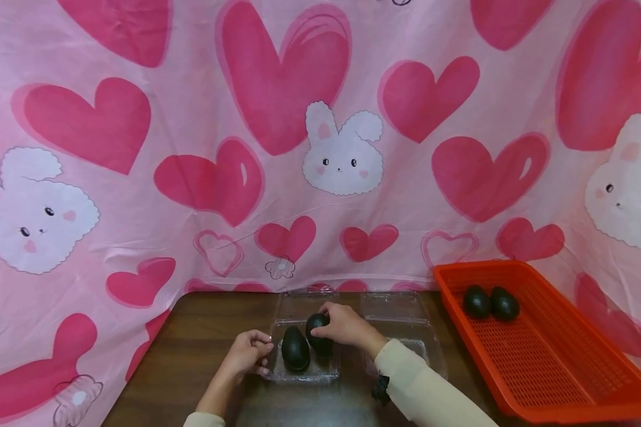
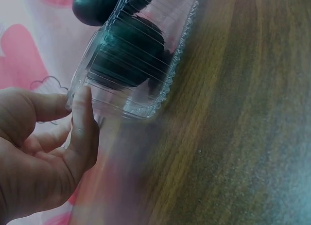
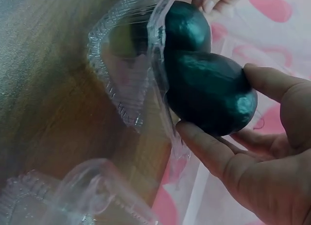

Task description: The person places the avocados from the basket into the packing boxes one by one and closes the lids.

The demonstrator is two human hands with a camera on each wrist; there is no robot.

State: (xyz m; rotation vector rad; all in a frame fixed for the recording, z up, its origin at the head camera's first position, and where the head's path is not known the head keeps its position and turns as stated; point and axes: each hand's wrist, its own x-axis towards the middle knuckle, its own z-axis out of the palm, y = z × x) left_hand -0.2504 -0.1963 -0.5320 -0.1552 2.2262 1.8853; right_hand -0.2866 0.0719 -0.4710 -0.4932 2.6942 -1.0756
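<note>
1. My right hand (image 1: 348,326) grips one avocado, the held avocado (image 1: 316,325), with thumb on one side and fingers round the other — so it lies just left of my palm, at the fingertips.
2. It is over the right half of the clear tray (image 1: 320,375), much of it showing above the rim; whether its underside meets the tray's floor I cannot tell.
3. In the right wrist view its long axis slants against the rim; from above, my fingers hide part of it.
4. The other avocado (image 1: 295,350) sits in the tray's left half, long axis running away from me, narrow end farther. The two are side by side — close or touching, I cannot settle which.
5. My left hand (image 1: 247,354) is nearer that one but holds no fruit: thumb and finger pinch the tray's left edge.
6. My right hand is nearer the basket (image 1: 529,370), well off to the right, where a pair of avocados (image 1: 504,304) lies. A second tray (image 1: 434,339) sits between on the counter (image 1: 192,338), partly behind my sleeve (image 1: 432,382).
</note>
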